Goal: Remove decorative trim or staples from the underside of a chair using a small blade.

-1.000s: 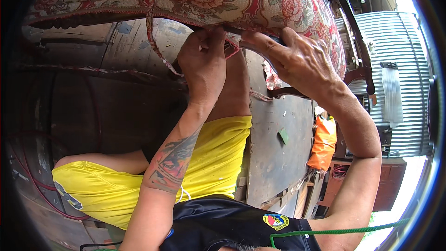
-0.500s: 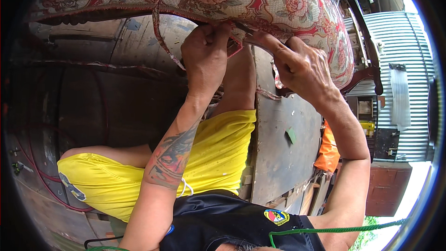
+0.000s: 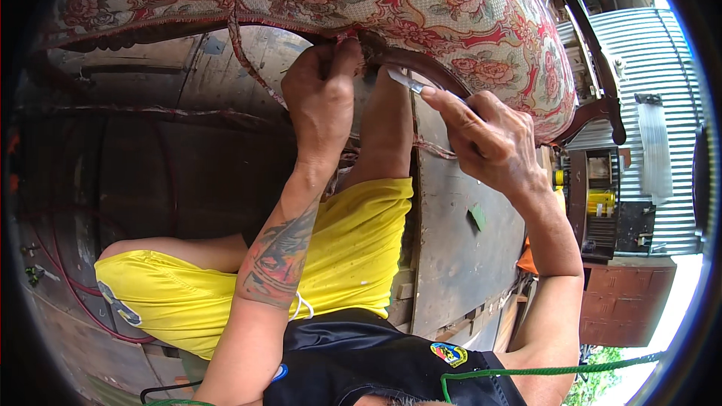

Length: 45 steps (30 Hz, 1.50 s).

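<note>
Fingers (image 3: pixel 325 68) of left hand (image 3: pixel 320 101) pinching floral fabric edge (image 3: pixel 353 34); right hand (image 3: pixel 489 135) gripping blade (image 3: pixel 404 80) just beside.

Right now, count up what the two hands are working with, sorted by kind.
Upholstered chair with red floral fabric: 1
Loose fabric trim cord: 1
Small metal blade: 1
Hands: 2, the left hand and the right hand
Total: 5

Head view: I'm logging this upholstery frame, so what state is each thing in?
Floral upholstered chair: tipped over, fabric still on.
Trim cord: partly pulled loose, hanging.
Left hand: closed, gripping the fabric edge.
Right hand: closed on a small blade, forefinger along it.
Blade: tip at the chair's wooden rim.
</note>
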Motion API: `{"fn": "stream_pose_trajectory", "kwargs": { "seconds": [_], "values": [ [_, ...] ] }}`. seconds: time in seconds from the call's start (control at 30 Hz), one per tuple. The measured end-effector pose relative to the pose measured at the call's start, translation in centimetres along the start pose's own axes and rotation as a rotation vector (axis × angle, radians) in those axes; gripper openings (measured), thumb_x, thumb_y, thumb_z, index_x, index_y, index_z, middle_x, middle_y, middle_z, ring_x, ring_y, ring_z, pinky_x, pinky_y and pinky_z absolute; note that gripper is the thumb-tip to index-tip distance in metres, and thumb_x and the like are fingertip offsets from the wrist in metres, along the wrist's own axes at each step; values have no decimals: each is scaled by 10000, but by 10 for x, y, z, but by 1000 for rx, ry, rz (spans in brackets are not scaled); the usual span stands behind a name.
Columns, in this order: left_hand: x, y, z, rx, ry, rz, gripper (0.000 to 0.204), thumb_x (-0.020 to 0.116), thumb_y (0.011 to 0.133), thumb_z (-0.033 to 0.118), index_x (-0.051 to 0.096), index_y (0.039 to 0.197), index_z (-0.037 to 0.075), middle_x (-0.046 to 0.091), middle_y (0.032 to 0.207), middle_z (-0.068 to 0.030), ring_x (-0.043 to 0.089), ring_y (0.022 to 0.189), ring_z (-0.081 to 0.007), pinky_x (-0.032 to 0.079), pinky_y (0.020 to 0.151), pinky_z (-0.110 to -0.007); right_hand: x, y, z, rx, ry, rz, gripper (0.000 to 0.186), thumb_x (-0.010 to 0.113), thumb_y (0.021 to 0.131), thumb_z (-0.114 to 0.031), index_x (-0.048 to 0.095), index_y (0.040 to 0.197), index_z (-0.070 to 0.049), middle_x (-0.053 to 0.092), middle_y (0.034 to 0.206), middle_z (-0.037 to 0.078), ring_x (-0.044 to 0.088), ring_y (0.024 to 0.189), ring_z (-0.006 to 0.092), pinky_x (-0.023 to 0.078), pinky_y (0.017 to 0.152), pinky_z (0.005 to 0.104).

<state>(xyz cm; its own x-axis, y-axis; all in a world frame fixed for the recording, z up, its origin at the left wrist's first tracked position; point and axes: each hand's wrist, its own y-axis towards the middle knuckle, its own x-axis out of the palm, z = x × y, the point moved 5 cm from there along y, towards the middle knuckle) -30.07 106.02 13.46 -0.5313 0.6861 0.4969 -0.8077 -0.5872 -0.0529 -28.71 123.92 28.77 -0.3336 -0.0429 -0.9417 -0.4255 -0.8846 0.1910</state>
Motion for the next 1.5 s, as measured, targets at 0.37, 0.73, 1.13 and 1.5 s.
{"fn": "stream_pose_trajectory", "kwargs": {
  "seconds": [0.37, 0.73, 1.13, 1.5],
  "values": [
    [3, 5, 1, -114, -319, -110, 229, 711, 980, 178, 756, 936, -43, 730, 857, -42, 600, 688, -101, 487, 690, -259, -14, 29, 2, -60, -66, 38, 596, 768, 884, -62, 677, 1424, -297, 501, 706, 14, 560, 581, 185, 490, 511, 363],
    [1, 5, -2, -217, -372, -71, 180, 735, 943, 134, 729, 967, -44, 722, 866, -63, 696, 723, -130, 601, 644, -294, -5, 73, 3, -133, -217, -193, 572, 710, 943, -212, 581, 1471, -388, 578, 788, 70, 655, 674, 250, 545, 572, 417],
    [0, 7, -11, -193, -292, -58, 205, 718, 989, 157, 745, 972, -45, 717, 841, -56, 688, 714, -113, 608, 664, -285, -9, 92, -3, -229, -317, -214, 372, 688, 1001, -303, 680, 1373, -307, 560, 705, 73, 599, 673, 244, 504, 578, 415],
    [0, 3, -5, -74, -175, 84, 265, 687, 996, 175, 744, 949, -79, 734, 777, -105, 661, 688, -119, 536, 661, -289, -10, 93, -7, -131, -376, -381, 624, 690, 910, -53, 581, 1465, -315, 636, 887, 130, 713, 787, 287, 571, 654, 415]
  ]
}}
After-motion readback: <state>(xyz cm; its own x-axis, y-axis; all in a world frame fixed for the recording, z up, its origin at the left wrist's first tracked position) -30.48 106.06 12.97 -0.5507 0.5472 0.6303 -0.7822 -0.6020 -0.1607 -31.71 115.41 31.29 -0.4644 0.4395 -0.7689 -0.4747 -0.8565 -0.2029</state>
